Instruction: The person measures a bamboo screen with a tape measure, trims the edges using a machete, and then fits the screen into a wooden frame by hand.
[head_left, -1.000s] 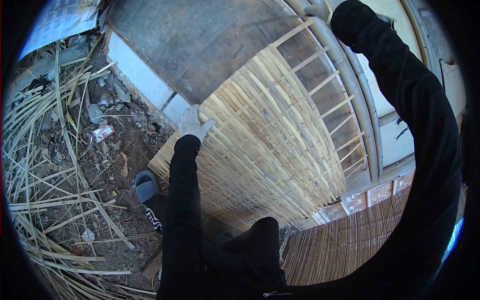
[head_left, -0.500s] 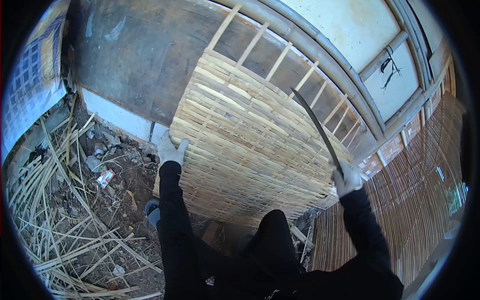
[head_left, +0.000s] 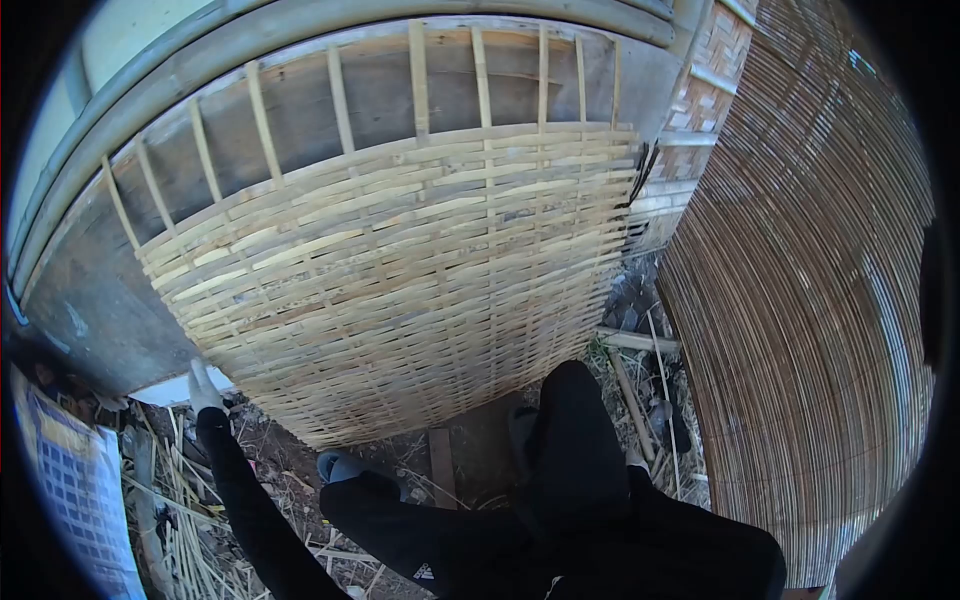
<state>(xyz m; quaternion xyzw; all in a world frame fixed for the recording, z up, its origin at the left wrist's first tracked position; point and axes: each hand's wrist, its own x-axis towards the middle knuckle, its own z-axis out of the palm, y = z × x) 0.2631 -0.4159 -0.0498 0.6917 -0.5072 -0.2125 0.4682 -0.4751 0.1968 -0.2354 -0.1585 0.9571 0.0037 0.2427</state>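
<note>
A large woven bamboo panel leans in front of me, its upright slats sticking out bare above the weave. At the panel's lower left edge is my left hand in a white glove, fingers stretched upward. Only a small pale bit of my right hand shows beside my right knee; its fingers are hidden behind my leg. The machete does not show in the current view. My knee stands close to the panel's lower edge.
Behind the panel is a dark board under curved bamboo poles. To the right hangs a screen of thin brown sticks. Loose bamboo strips litter the ground at left, near a blue checked cloth. Sticks lie right of my knee.
My view has swung to the right. My right hand has dropped from the panel's right side to beside my knee, and the machete has gone from sight. My left hand stays at the left edge.
</note>
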